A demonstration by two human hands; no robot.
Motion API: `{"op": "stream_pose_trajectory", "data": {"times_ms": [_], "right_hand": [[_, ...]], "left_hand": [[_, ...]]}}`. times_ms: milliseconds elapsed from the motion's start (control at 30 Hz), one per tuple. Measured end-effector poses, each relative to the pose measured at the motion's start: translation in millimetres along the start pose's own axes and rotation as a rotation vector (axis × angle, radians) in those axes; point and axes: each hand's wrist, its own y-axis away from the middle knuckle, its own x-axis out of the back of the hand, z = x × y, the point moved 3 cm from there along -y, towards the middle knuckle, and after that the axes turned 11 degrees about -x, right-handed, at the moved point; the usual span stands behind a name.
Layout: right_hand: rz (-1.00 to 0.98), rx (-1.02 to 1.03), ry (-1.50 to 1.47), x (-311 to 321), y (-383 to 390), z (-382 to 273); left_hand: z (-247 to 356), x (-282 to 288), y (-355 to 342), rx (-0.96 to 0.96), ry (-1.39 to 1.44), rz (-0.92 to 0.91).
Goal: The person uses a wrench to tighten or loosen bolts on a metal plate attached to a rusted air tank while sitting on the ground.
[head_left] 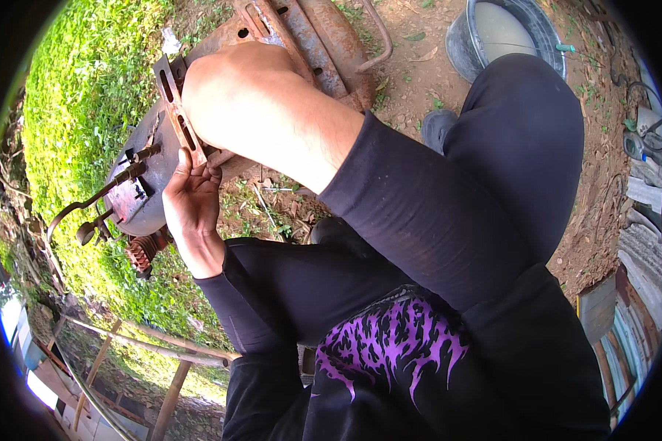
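Note:
A rusty steel tank (153, 206) lies in front of me, its curved grey end toward the left. Across its top runs a slotted metal bracket (176, 116), rusted brown. With thumb and fingertips, my left hand (191, 202) pinches the bracket's near end. My right hand (224, 84) is bent over the tank, right beside the bracket. The back of that hand and its wrist face me, so its fingers and whatever they touch are hidden. Rusty slotted rails (294, 33) lie along the tank beyond my right hand.
A curved pipe (70, 209) and a reddish finned fitting (146, 253) project from the tank's left end. A dark bucket (460, 48) of cloudy liquid stands on the dirt at far right. Grass (73, 110) lies left, a wooden rail (169, 397) lower left, corrugated sheets (643, 250) right.

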Motion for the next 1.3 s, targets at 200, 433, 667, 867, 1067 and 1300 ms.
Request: {"op": "stream_pose_trajectory", "data": {"times_ms": [200, 433, 667, 867, 1067, 1300], "right_hand": [[0.264, 0.426, 0.212, 14.4, -0.8, 4.3], [0.358, 0.929, 0.060, 58.3, 33.2, 40.3], [0.120, 0.129, 0.355, 33.6, 33.6, 23.5], [0.116, 0.183, 0.374, 19.0, 25.3, 11.4], [0.101, 0.265, 0.417, 11.9, 24.3, 9.9], [0.138, 0.189, 0.456, 21.4, 25.5, 19.3]], "left_hand": [[3.8, 2.3, 5.6, 0.050, 0.013, -0.019], [9.1, -5.2, 8.7, 0.007, -0.053, -0.106], [33.6, 43.1, 41.7, -0.080, -0.264, -0.118], [16.1, 31.3, 59.3, 0.123, -0.636, -0.267], [-11.0, 56.7, 41.3, 0.219, -1.157, -0.241], [-12.3, 74.9, 26.6, 0.199, -1.232, -0.127]]}}
